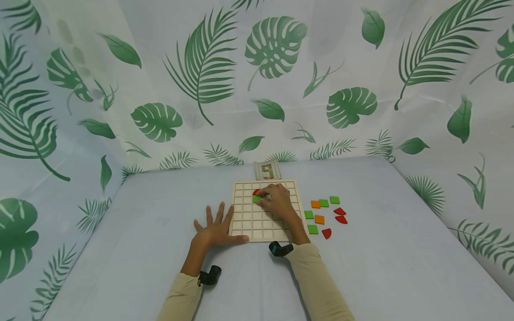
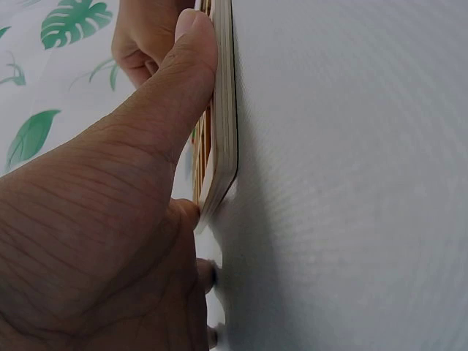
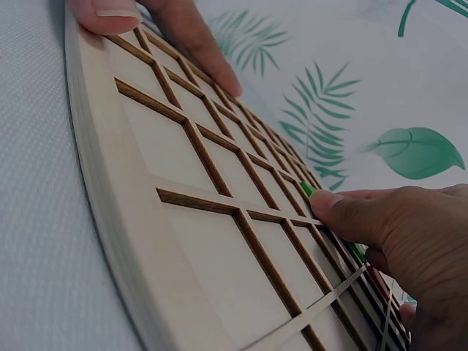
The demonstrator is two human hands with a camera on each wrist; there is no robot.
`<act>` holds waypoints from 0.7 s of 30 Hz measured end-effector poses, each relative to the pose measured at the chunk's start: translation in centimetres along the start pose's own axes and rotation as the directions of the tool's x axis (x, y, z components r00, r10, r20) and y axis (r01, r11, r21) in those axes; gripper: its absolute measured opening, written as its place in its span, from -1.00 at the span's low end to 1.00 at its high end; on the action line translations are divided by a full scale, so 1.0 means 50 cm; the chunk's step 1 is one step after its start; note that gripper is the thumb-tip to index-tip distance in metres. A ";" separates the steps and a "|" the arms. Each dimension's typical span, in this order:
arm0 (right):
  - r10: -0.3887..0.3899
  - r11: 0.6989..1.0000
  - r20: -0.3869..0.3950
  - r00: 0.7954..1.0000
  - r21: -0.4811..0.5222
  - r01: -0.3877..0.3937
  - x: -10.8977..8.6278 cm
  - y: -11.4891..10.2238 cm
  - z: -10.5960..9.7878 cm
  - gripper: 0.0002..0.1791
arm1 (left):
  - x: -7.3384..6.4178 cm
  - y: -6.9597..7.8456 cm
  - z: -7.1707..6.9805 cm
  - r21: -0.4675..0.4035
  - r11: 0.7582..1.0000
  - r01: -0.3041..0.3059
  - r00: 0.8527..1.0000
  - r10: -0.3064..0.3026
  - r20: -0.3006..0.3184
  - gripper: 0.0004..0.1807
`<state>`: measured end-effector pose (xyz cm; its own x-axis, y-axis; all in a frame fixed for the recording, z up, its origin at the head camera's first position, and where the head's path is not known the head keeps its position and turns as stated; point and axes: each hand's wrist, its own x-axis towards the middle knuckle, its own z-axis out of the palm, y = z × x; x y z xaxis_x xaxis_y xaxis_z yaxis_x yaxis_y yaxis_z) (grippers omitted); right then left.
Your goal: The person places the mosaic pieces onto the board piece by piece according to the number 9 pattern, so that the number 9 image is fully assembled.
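Observation:
A pale wooden grid board [image 1: 242, 225] lies flat in the middle of the table. My left hand [image 1: 214, 232] is spread at its near left corner, thumb resting on the front rim and fingers along the left side. Over the board's upper part, my right hand [image 1: 277, 200] pinches a green square tile [image 1: 256, 199] between thumb and fingers. The same green tile [image 3: 307, 188] shows at the thumb tip in the right wrist view. A red quarter-round piece [image 1: 256, 192] sits just beyond it, partly covered by the fingers. More green and red shows low under the hand in that view.
Right of the board lie loose green squares [image 1: 312, 229], orange squares [image 1: 319, 219] and red quarter-round pieces [image 1: 327, 233]. Behind the board, a small card [image 1: 267, 170] carries a printed grid with a coloured pattern. A leaf-printed cloth [image 1: 273, 111] surrounds the table's back and sides.

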<state>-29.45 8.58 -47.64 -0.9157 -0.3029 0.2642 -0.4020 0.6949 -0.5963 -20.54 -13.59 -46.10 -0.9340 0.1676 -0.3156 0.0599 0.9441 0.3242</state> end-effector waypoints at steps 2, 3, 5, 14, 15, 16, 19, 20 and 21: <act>0.001 1.000 -0.004 1.000 0.002 -0.001 -0.001 0.000 0.000 -0.74 | -0.001 0.003 -0.003 0.004 1.000 0.004 1.000 -0.004 0.008 0.31; 0.001 1.000 -0.005 1.000 0.001 -0.001 -0.001 0.000 0.000 -0.74 | -0.002 0.004 -0.004 0.009 1.000 0.007 1.000 -0.008 0.014 0.31; 0.002 1.000 -0.006 1.000 0.001 -0.002 -0.001 0.000 0.001 -0.74 | -0.002 0.004 -0.004 0.014 1.000 0.014 1.000 -0.015 0.019 0.31; 0.006 1.000 -0.019 1.000 -0.005 -0.006 -0.002 -0.002 0.004 -0.75 | -0.011 0.009 -0.008 0.005 1.000 0.000 1.000 0.000 -0.006 0.29; 0.004 1.000 -0.021 1.000 -0.006 -0.004 -0.002 -0.002 0.004 -0.75 | -0.013 0.010 -0.010 0.010 1.000 0.000 1.000 0.000 -0.003 0.28; 0.002 1.000 -0.021 1.000 -0.007 -0.002 -0.002 -0.001 0.004 -0.75 | -0.015 0.012 -0.013 0.012 1.000 0.002 1.000 -0.002 0.002 0.26; -0.004 1.000 -0.021 1.000 -0.006 0.004 -0.002 0.002 0.005 -0.75 | -0.013 0.012 -0.012 0.013 1.000 -0.001 1.000 0.001 -0.002 0.23; -0.005 1.000 -0.020 1.000 -0.006 0.005 -0.001 0.004 0.006 -0.75 | -0.011 0.011 -0.011 0.018 1.000 0.003 1.000 -0.003 0.003 0.25; -0.005 1.000 -0.020 1.000 -0.007 0.005 -0.001 0.005 0.006 -0.76 | -0.007 0.008 -0.008 0.020 1.000 0.006 1.000 -0.006 0.008 0.26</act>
<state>-29.53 8.58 -48.03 -0.9134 -0.2934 0.2820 -0.4063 0.6978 -0.5899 -20.34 -13.38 -45.48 -0.9315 0.1641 -0.3248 0.0613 0.9506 0.3045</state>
